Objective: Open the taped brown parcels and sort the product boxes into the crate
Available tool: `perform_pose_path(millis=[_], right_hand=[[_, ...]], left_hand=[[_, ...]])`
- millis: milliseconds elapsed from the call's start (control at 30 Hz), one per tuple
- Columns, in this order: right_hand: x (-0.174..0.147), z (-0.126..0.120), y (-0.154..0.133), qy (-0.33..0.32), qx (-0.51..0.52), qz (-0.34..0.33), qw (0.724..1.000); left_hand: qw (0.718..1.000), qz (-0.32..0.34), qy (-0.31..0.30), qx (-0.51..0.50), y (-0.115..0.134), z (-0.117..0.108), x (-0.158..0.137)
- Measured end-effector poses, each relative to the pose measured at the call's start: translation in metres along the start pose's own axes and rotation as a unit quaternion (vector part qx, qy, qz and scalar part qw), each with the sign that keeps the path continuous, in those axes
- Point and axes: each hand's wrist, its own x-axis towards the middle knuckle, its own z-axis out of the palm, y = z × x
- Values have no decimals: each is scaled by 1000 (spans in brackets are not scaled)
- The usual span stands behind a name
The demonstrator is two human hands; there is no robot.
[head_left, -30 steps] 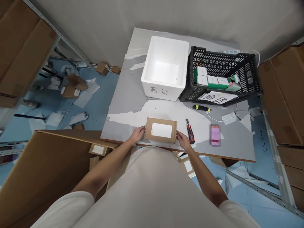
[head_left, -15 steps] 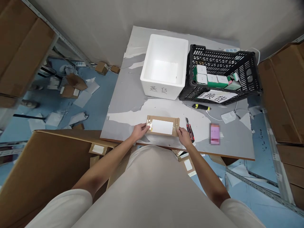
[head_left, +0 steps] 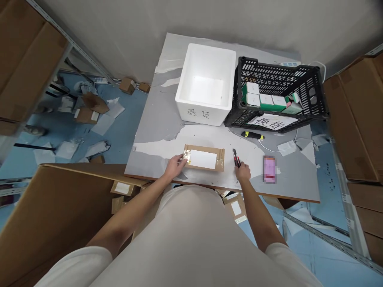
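Observation:
A small brown cardboard box (head_left: 220, 160) with a white label and clear tape lies near the table's front edge. My left hand (head_left: 175, 166) grips its left end, thumb on top and fingers at the side. To the right of the box, my right hand (head_left: 243, 172) is closed around the handle of a red and black box cutter (head_left: 235, 156). Its blade end points away from me, and the tool is still at the table surface. The right hand is apart from the box.
Behind the box stand a white foam bin (head_left: 203, 113) and a black plastic crate (head_left: 278, 125) holding green and white boxes. A yellow and black tool (head_left: 253, 135) lies before the crate. A blurred pink item (head_left: 269, 169) is at right. A large open carton (head_left: 74, 199) stands at left.
My right hand has let go of the cardboard box's right end and moved right onto the box cutter, closing around its handle. My left hand has kept its hold on the box.

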Motion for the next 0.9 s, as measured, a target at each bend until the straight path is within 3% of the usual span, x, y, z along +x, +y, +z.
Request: perform_pose_path(millis=[133, 200, 267, 333, 400, 433, 533, 600, 900], right_hand=[[14, -15, -2, -24, 14, -36, 999], [13, -30, -18, -12, 23, -68, 997], [3, -47, -46, -13, 31, -142, 989], [-16, -60, -82, -72, 14, -282, 957], [-37, -67, -121, -159, -81, -408, 895], [-47, -68, -139, -190, -144, -438, 867], [-64, -65, -177, -249, -305, -475, 787], [-67, -61, -190, -258, -368, -484, 751], [-74, -70, -194, -242, -463, -489, 699]], left_hand=[[990, 102, 74, 56, 1, 4, -15], [981, 175, 40, 78, 2, 7, -23], [969, 232, -29, 82, 1, 11, -28], [958, 266, -69, 76, -4, 16, -28], [950, 294, -68, 81, -11, 22, -26], [944, 311, -58, 91, -15, 25, -24], [921, 364, -28, 138, -25, 31, -19], [907, 388, -9, 164, -29, 32, -17], [903, 390, 15, 180, -30, 34, -16]])
